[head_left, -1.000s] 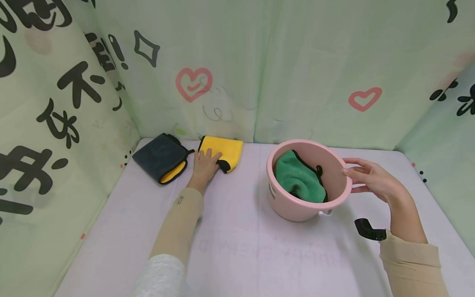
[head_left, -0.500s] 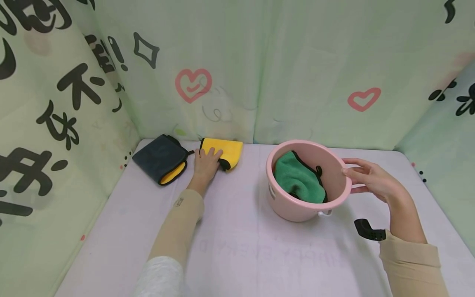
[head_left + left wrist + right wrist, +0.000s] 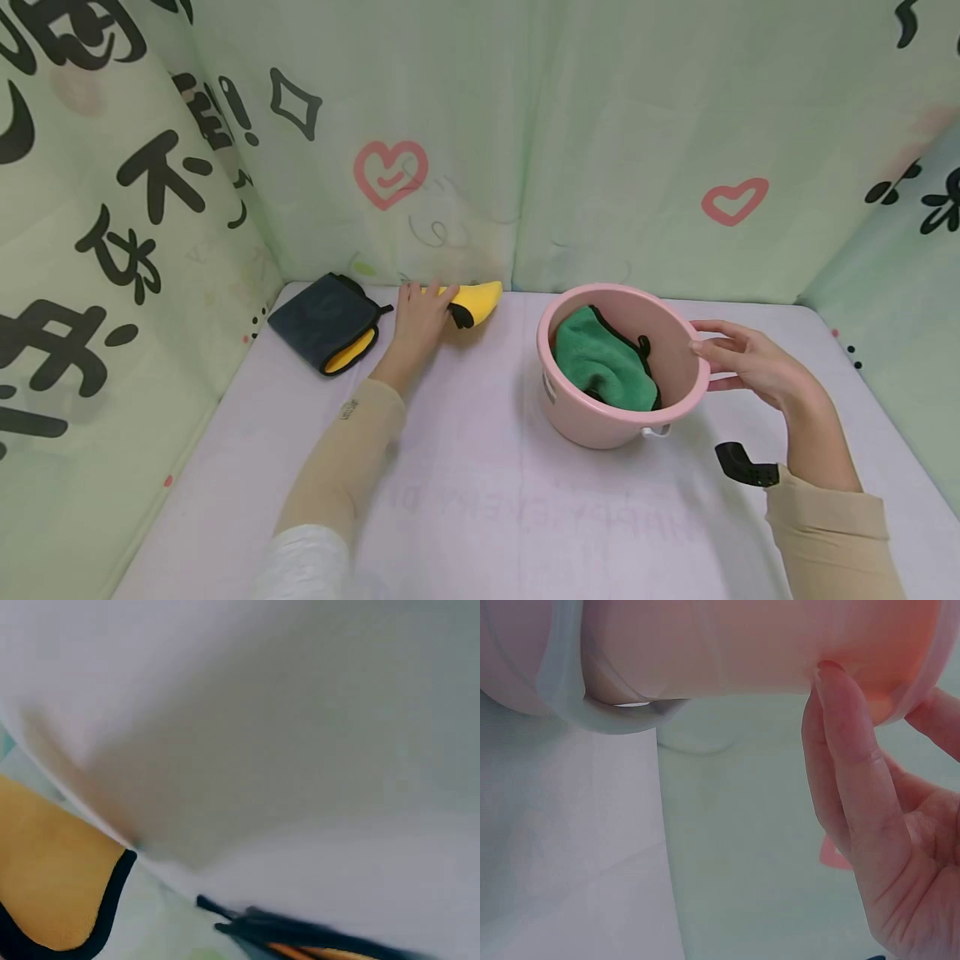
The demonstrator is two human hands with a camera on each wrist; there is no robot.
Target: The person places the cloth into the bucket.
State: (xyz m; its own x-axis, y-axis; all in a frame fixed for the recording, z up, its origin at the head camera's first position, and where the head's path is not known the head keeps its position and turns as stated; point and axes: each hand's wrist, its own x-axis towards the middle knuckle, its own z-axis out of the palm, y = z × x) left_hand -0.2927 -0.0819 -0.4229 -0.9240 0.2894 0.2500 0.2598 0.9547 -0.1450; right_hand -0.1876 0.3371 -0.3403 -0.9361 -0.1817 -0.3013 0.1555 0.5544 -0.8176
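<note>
My left hand point(image 3: 424, 313) grips a folded yellow cloth point(image 3: 480, 300) with black edging at the back of the table; the hand covers its left part. In the left wrist view the cloth point(image 3: 56, 870) is tilted up off the tabletop. Just left of this hand lies a folded dark navy cloth point(image 3: 318, 321) with a yellow inside. My right hand point(image 3: 757, 362) holds the rim of a pink bucket point(image 3: 600, 429), thumb over the edge and fingers outside, as the right wrist view of the hand point(image 3: 885, 825) also shows. A crumpled green cloth point(image 3: 603, 362) lies inside the bucket.
The white tabletop point(image 3: 480, 517) meets a pale green curtain point(image 3: 637, 150) at the back, with more curtain along both sides. A white handle point(image 3: 622, 716) hangs at the bucket's side. A black curved piece point(image 3: 746, 467) sticks out from the right wrist.
My left hand has moved slightly up and farther back, and the yellow cloth has bent and tilted up in its hold. The right hand and bucket have stayed put.
</note>
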